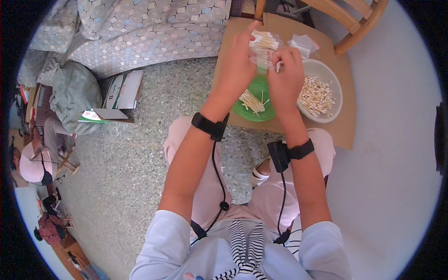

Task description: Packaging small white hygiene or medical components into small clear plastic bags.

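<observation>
While I sat over the cardboard sheet [343,135], both hands were up at its far edge, working one small clear plastic bag [262,49] of cotton swabs. My left hand [238,60] had the bag pinched at its left side, fingers curled, forefinger pointing far. My right hand [285,74] was closed narrow on the bag's near right corner, thumb and fingertips together.

Handling notes: the bag looked very light, thin and limp; film likely slippery, so a pinch at the edges or mouth seemed safer than a squeeze across the middle. The swabs inside seemed light thin sticks with soft tips; I judged they would bend or snap if crushed, and spill easily from an open mouth.

Nearby: green plate [255,112] just near of my hands, holding a small loose bundle of swabs. White bowl [337,84] to the right, touching the plate, with a loose heap of swabs. Another clear bag [304,44] lay farther off, right of my hands.
</observation>
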{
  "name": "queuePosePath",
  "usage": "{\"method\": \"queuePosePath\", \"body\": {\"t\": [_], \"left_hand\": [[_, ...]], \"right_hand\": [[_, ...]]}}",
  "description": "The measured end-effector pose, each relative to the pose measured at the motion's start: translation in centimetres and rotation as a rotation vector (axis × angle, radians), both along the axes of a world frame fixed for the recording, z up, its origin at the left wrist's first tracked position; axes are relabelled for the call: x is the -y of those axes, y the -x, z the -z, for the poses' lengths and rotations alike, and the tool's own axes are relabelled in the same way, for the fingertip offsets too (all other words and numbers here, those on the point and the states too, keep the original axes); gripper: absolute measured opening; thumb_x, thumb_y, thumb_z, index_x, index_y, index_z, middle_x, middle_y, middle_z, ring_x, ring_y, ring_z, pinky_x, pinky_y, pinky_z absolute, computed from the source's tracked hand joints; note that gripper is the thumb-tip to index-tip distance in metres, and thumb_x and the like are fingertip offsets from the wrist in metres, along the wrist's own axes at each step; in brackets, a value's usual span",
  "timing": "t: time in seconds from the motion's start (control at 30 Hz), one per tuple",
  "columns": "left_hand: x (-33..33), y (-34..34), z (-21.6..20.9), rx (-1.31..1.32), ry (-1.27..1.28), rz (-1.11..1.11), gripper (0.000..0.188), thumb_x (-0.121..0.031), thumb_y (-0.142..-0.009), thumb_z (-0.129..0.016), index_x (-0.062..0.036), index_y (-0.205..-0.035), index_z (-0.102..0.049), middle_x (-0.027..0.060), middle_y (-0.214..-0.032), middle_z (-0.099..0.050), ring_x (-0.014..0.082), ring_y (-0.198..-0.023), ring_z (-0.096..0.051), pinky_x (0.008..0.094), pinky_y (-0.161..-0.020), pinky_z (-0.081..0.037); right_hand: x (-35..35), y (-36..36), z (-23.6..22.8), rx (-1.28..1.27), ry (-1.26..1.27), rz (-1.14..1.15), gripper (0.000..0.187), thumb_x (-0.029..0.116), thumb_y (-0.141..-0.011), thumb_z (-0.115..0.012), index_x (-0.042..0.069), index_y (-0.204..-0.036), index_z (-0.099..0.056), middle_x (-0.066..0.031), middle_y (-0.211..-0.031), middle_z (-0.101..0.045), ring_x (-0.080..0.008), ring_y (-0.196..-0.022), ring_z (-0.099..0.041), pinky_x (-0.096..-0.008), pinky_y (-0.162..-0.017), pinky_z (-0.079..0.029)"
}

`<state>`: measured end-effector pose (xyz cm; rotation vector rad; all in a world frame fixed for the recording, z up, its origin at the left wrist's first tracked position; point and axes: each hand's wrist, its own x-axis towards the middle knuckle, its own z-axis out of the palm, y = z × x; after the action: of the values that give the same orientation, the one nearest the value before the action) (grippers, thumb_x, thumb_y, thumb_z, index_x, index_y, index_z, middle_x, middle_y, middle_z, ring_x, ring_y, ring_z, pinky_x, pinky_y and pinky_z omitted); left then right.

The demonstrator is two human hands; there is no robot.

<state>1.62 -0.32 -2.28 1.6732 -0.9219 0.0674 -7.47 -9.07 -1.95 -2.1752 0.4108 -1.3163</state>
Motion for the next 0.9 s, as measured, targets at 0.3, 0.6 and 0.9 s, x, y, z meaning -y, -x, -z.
{"method": "queuePosePath", "body": {"t": [0.3,0.6,0.9], "left_hand": [[0.1,-0.2,-0.4,0.157,-0.075,-0.048,0.072,0.008,-0.075,-0.056,-0.0165,-0.139,-0.038,0.0111,-0.095,-0.06,0.0222,-0.07,-0.058,0.0311,-0.069,-0.049],[-1.0,0.8,-1.9,0.337,-0.281,-0.113,0.071,-0.002,-0.08,-0.057,-0.0181,-0.143,-0.029,0.0101,-0.105,-0.06,0.033,-0.084,-0.061,0.0415,-0.07,-0.05],[-1.9,-0.4,-0.5,0.219,-0.289,-0.05,0.073,0.002,-0.072,-0.06,-0.0183,-0.139,-0.038,0.0116,-0.105,-0.059,0.0324,-0.093,-0.061,0.0402,-0.074,-0.051]], "right_hand": [[-0.3,0.5,-0.5,-0.35,-0.111,-0.036,0.021,0.008,-0.077,-0.066,0.012,-0.093,-0.054,-0.0067,-0.086,-0.06,-0.0284,-0.079,-0.061,-0.0407,-0.064,-0.047],[0.1,0.3,-0.6,-0.248,-0.192,0.062,0.02,0.011,-0.078,-0.065,0.013,-0.095,-0.055,-0.0064,-0.087,-0.061,-0.0282,-0.077,-0.062,-0.0405,-0.063,-0.048],[-0.6,0.7,0.0,-0.517,0.049,-0.08,0.021,0.013,-0.079,-0.063,0.014,-0.099,-0.058,-0.0066,-0.093,-0.062,-0.0308,-0.081,-0.063,-0.0426,-0.067,-0.05]]}}
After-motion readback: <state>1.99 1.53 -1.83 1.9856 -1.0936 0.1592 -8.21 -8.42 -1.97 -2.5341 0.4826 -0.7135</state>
